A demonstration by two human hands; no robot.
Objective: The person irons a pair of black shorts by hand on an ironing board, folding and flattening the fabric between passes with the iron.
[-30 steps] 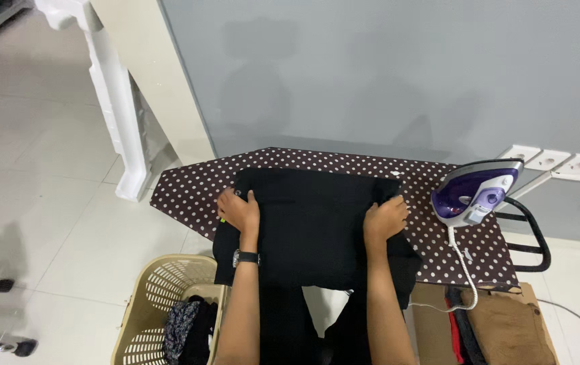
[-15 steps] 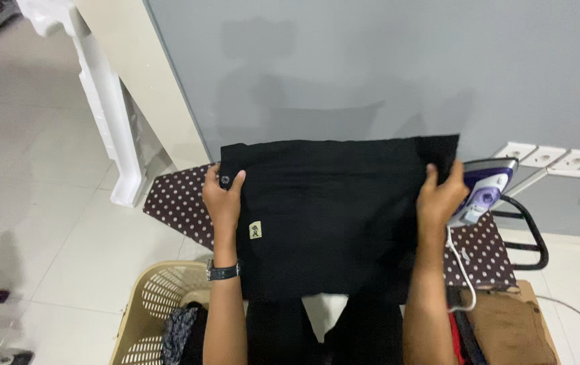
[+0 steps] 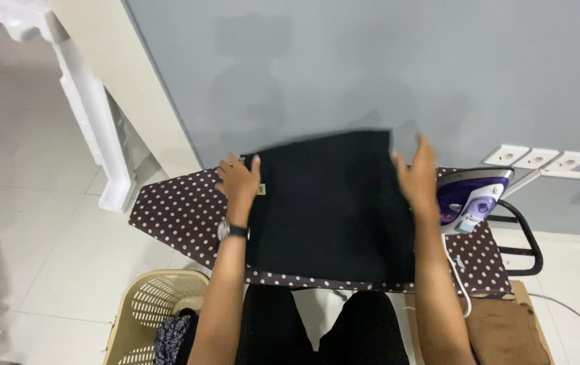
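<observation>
Between the left hand [image 3: 239, 181] and right hand [image 3: 417, 177], each gripping an edge, hangs a black garment [image 3: 330, 206] over the polka-dot ironing board [image 3: 182, 213]; spreading it flat looks underway.

the black garment [image 3: 330, 206] is a plain dark piece of cloth, spread wide and roughly rectangular, with a small pale tag near its left edge. it hangs over the middle of the ironing board [image 3: 175, 213], its lower part draped on the board's dotted cover, its blurred upper edge lifted above the board's far side.
</observation>
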